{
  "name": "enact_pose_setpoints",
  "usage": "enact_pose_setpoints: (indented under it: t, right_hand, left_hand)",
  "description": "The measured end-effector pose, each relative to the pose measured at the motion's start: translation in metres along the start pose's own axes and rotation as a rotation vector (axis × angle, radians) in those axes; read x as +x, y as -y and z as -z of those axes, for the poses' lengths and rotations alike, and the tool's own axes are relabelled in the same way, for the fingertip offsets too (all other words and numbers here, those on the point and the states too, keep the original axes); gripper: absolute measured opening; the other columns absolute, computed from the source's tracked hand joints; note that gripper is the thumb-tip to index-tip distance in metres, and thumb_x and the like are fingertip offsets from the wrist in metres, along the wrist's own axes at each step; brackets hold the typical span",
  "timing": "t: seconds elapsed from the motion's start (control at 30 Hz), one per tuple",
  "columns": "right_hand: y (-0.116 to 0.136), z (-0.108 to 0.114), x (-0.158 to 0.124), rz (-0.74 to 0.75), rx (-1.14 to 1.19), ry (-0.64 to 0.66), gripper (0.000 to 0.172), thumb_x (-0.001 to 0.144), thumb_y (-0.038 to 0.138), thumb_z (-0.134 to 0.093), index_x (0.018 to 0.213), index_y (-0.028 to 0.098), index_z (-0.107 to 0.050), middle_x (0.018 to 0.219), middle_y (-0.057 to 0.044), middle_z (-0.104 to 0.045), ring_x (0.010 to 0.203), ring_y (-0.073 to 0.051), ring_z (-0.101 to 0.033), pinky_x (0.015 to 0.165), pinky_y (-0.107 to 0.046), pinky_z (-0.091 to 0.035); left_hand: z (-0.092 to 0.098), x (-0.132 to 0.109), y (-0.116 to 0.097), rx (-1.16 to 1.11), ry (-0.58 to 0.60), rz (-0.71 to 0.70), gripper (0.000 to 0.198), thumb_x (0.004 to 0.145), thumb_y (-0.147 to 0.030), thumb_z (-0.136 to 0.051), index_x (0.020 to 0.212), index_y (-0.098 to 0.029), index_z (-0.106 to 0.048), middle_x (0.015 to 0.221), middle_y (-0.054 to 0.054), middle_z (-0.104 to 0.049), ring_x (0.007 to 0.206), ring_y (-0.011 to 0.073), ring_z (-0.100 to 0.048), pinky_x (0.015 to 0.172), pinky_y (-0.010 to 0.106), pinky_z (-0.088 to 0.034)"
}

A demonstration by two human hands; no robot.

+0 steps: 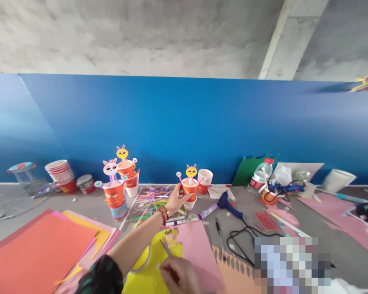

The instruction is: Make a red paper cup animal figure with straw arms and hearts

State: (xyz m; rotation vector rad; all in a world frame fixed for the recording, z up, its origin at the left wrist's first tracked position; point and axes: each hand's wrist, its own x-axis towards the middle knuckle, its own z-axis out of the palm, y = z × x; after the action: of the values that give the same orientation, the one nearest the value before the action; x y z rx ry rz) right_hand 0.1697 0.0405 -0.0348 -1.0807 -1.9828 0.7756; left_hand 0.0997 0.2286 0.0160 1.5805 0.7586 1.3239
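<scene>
My left hand [175, 201] reaches forward and grips the side of an orange paper cup [190, 188], which sits in a white cup and has a yellow paper animal head [191, 171] rising from it. My right hand [179, 274] is low in the view over yellow paper [155, 281], its fingers curled; scissors [165, 247] show just beyond it, and whether the fingers hold them is unclear. Colourful thin sticks [150, 200] lie left of the gripped cup. More decorated cups [114, 194] stand further left, with white and yellow animal heads.
Stacked cups [59, 173] stand at the back left, with red paper [43, 253] nearer. A blue glue gun [230, 206], its black cord and a pen [219, 230] lie right of centre. A bottle [259, 176] stands near the blue partition [184, 122]. Pink paper [196, 253] lies centrally.
</scene>
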Motion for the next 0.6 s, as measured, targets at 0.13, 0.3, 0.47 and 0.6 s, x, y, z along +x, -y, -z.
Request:
enact_pose_setpoints:
  t: [0.13,0.3,0.47,0.6]
  right_hand:
    - [0.000,0.001,-0.001,-0.010,0.003,0.000,0.020,0.090,0.033,-0.055,0.081,0.021,-0.068,0.064,0.000,-0.065,0.054,-0.013,-0.054,0.052,-0.021,-0.038]
    - [0.001,0.004,0.000,-0.037,-0.006,0.014,0.027,0.093,0.041,-0.054,0.082,0.021,-0.068,0.066,0.000,-0.066,0.056,-0.014,-0.056,0.054,-0.021,-0.041]
    - [0.000,0.003,0.001,-0.045,-0.005,0.015,0.020,0.091,0.036,-0.056,0.081,0.021,-0.068,0.066,0.000,-0.066,0.056,-0.014,-0.057,0.054,-0.021,-0.041]
    - [0.002,0.004,0.001,-0.037,0.006,0.008,0.014,0.087,0.026,-0.057,0.079,0.021,-0.066,0.065,0.001,-0.064,0.055,-0.013,-0.055,0.053,-0.020,-0.039]
  left_hand:
    - [0.005,0.000,0.009,0.032,0.038,0.009,0.066,0.079,-0.027,-0.078,0.137,-0.019,-0.047,0.133,0.015,-0.062,0.121,0.0334,-0.061,0.101,0.049,-0.049]
    - [0.007,0.003,0.028,0.107,0.043,0.047,0.088,0.067,-0.023,-0.086,0.141,-0.020,-0.040,0.127,0.015,-0.065,0.118,0.0329,-0.062,0.100,0.051,-0.048]
    - [0.006,0.001,0.036,0.151,0.043,0.065,0.087,0.068,-0.022,-0.085,0.142,-0.019,-0.039,0.121,0.015,-0.068,0.110,0.0322,-0.066,0.096,0.050,-0.050]
    - [0.012,0.014,0.031,0.142,0.053,0.028,0.082,0.070,-0.021,-0.085,0.140,-0.018,-0.043,0.117,0.012,-0.070,0.105,0.0317,-0.067,0.093,0.049,-0.052]
